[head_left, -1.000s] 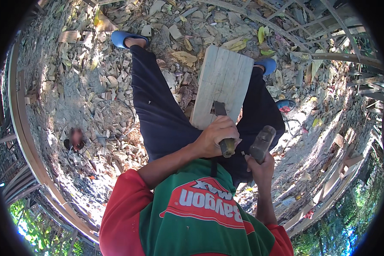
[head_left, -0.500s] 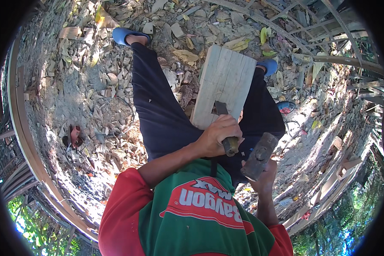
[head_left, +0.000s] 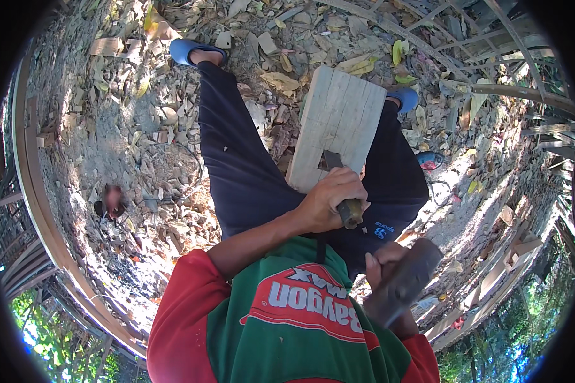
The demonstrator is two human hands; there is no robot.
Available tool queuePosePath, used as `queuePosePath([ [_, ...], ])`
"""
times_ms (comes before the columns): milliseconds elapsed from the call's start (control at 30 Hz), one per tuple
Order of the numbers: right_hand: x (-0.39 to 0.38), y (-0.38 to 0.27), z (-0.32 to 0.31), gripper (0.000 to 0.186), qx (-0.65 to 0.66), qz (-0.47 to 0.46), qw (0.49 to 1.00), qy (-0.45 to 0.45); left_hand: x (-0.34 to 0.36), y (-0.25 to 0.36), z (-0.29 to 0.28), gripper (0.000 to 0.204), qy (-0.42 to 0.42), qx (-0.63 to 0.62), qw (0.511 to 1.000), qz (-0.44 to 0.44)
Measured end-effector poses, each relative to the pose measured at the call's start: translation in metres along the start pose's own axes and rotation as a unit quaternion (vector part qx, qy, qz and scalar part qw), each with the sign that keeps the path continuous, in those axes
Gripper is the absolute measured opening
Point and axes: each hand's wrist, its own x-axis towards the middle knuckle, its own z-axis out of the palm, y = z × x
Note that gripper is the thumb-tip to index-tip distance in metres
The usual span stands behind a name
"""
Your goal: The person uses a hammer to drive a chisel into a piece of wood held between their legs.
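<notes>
A thick pale wooden block (head_left: pixel 338 118) leans between my legs, with a small dark hole cut near its lower end. My left hand (head_left: pixel 329 198) wraps round a chisel (head_left: pixel 331 159), its blade end at the edge of that hole. The chisel's butt shows below my fist, pointing back toward me. To the right, my right hand (head_left: pixel 388 258) is closed round the handle of a hammer (head_left: pixel 406 281). The hammer's heavy dark head is raised close to the camera, blurred, apart from the chisel. It hides part of my right wrist and most of the handle.
Dry leaves and wood chips (head_left: pixel 172 121) cover the ground. A blurred reddish-brown object (head_left: pixel 113 199) lies at left, a blue and red one (head_left: pixel 429 160) right of my leg. A curved wooden rail (head_left: pixel 29 166) borders the left; bamboo-like slats (head_left: pixel 517 89) stand at the far right.
The hammer has moved up toward the camera, back toward my body and slightly right, away from the chisel's butt. My left hand, chisel and block have barely shifted.
</notes>
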Motion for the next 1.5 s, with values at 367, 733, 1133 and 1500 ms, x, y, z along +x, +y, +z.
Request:
queuePosePath([
  [367, 0.053, 0.001, 0.027, 0.034, -0.066, 0.101, 0.993, 0.017, 0.012, 0.005, -0.013, 0.023, -0.041, -0.081, 0.994, -0.058],
  [733, 0.033, -0.034, 0.009, 0.027, 0.061, 0.09, 0.988, 0.109, 0.03, -0.006, -0.026, 0.031, -0.108, -0.049, 0.991, -0.064],
  [1133, 0.033, -0.045, 0.018, 0.024, -0.017, 0.111, 0.979, 0.172, 0.025, -0.02, -0.017, 0.024, -0.104, 0.001, 0.991, -0.083],
  [1500, 0.015, -0.12, -0.114, 0.028, -0.041, -0.029, 0.936, 0.349, 0.031, -0.019, -0.029, 0.021, -0.084, -0.006, 0.995, -0.058],
])
